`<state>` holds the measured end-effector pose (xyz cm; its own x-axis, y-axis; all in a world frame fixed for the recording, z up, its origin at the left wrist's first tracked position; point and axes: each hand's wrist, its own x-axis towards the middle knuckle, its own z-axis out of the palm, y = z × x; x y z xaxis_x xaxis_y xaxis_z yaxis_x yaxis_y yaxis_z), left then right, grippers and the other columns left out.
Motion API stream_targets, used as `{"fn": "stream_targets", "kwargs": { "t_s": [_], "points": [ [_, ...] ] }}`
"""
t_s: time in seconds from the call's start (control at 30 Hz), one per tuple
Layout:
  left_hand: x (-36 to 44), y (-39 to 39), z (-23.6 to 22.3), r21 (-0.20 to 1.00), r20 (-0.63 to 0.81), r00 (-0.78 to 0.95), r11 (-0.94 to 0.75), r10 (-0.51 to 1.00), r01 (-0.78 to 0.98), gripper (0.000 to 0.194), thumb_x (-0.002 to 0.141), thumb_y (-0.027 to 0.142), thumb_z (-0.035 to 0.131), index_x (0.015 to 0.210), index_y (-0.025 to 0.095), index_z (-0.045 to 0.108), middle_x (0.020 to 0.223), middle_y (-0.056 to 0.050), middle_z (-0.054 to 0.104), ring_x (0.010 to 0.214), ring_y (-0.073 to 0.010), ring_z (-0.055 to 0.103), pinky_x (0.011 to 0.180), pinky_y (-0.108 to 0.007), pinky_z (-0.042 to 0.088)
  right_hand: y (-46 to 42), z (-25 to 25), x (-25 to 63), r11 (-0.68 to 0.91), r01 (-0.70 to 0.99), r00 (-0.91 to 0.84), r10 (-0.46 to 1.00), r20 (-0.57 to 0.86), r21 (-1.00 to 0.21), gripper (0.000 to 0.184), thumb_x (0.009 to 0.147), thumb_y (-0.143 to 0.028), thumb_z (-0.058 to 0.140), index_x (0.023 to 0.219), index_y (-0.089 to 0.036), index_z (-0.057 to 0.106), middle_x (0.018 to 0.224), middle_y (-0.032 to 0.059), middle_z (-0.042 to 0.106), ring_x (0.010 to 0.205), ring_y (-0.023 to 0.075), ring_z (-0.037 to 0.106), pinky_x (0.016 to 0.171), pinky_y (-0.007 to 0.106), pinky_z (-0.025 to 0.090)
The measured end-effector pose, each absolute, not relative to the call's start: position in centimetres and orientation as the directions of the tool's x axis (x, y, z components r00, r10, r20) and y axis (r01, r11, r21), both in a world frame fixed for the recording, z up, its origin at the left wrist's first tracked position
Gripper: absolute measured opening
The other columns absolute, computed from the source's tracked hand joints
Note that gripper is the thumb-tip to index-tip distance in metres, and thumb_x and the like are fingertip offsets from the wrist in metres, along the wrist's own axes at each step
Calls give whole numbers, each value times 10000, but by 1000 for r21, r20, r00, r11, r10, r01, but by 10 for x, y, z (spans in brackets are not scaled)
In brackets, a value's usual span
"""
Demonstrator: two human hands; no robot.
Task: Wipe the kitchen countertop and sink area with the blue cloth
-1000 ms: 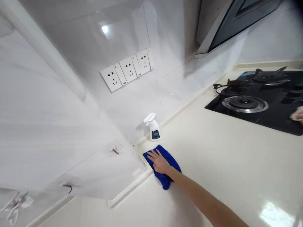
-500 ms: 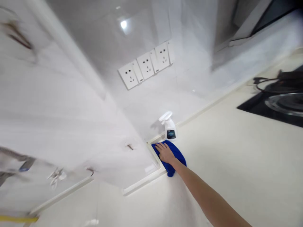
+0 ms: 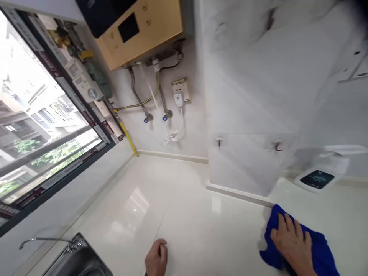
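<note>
A blue cloth lies bunched at lower right of the frame, on a pale, glossy countertop, under a person's right hand. That hand is open, palm down, its fingers slightly parted over the fabric; whether any of it is pinched is hidden. The cloth's upper corner meets the end of a raised edging strip, where a loose fold could snag or ride up if the hand pushes hard against it. Loose folds beyond the fingers could also bunch, letting bare fingertips slide on the slick surface.

Just above the cloth, at the right, a white spray bottle stands near the wall, blurred. A wide sweep toward it could topple it, its narrow base offering little resistance. Higher up, two small hooks jut from the wall and could catch a lifted cloth or knuckles.

At bottom center, the left hand is curled closed, with nothing visible in it; whether it bears on the counter is unclear. A metal sink sits at lower left. At upper center, a white cord hangs from a plugged-in socket, where stray spray or damp could pose a hazard.
</note>
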<state>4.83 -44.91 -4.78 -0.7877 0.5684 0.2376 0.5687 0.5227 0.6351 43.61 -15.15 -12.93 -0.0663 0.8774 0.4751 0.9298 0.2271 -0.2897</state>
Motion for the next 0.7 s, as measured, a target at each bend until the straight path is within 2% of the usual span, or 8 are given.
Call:
{"fn": "stream_targets", "kwargs": {
  "t_s": [0.13,0.33,0.4,0.5,0.6,0.63,0.7],
  "points": [
    [44,-456,-55,651,254,-741,456,622,606,265,829,241,475,858,271,737,767,23,765,649,-162,691,641,-263,516,-213,-122,387,255,938,-118,872,476,-234,807,795,-256,419,1556,-78,216,1517,263,398,1410,446,339,1098,688,267],
    [50,-459,-59,768,212,-676,308,705,562,304,839,186,436,910,204,731,916,-67,774,843,-193,699,796,-315,533,-281,-117,286,432,885,-321,836,445,-172,796,835,-258,390,1573,-75,152,1544,243,369,1434,428,299,1114,678,257],
    [52,-469,-59,804,193,-655,265,731,532,298,838,189,444,905,204,734,904,-73,770,853,-188,695,818,-313,537,-297,-119,254,485,860,-381,817,432,-160,784,840,-256,382,1569,-67,164,1549,235,365,1440,425,291,1127,668,246],
    [56,-509,-62,855,151,-647,230,747,464,295,862,236,448,900,212,739,791,-62,751,724,-168,676,728,-290,552,-318,-123,209,550,822,-455,790,411,-149,779,838,-257,371,1567,-66,171,1557,224,353,1442,424,287,1135,664,238],
    [59,-584,-73,917,60,-691,234,720,323,330,887,356,441,893,225,745,693,-50,719,575,-156,620,596,-273,538,-342,-124,160,619,771,-529,753,391,-149,781,833,-250,365,1571,-82,169,1566,208,345,1451,419,272,1137,666,229],
    [60,-613,-78,936,24,-722,238,692,260,356,881,417,447,872,230,749,663,-48,707,540,-157,602,554,-268,526,-351,-124,143,643,751,-557,738,380,-148,774,832,-244,364,1567,-79,186,1566,207,346,1455,416,266,1140,662,227],
    [60,-669,-88,949,-53,-842,289,536,124,417,855,543,461,837,249,755,592,-29,675,482,-157,573,489,-258,500,-370,-120,107,687,712,-611,708,355,-143,748,831,-231,363,1548,-56,246,1566,210,348,1463,408,250,1151,650,217]
  ]
}}
